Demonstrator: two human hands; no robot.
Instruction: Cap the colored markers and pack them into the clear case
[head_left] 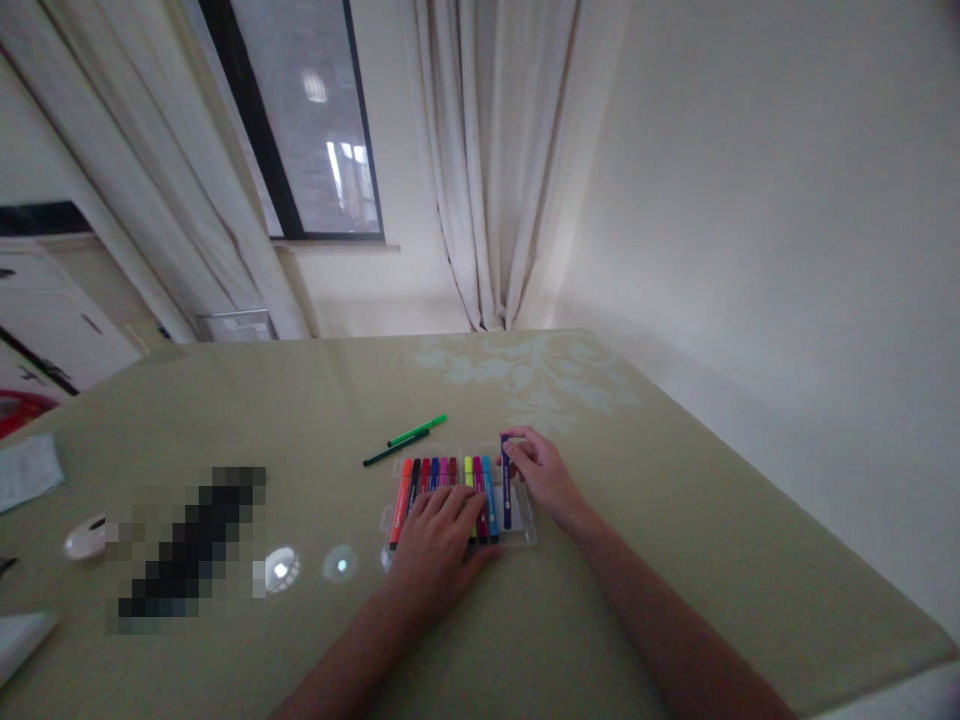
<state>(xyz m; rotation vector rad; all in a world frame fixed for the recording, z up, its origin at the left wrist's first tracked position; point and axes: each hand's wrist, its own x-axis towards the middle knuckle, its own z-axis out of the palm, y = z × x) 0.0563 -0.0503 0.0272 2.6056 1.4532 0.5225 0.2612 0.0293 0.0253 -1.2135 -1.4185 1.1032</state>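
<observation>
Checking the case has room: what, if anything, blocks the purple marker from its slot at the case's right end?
Nothing visible. The right hand holds the purple marker over the case, right of the blue marker.

Marker tray (pixel 529 528) on table (pixel 675 520), markers (pixel 442 475) in row inside; two loose pens (pixel 405 440) behind tray.

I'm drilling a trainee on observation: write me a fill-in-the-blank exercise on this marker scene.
1. The right hand pinches the ___ marker at the row's right end.
2. The left hand lies flat on the clear marker ___.
3. ___ green markers lie loose on the table beyond it.

Missing words: purple; case; Two
</observation>
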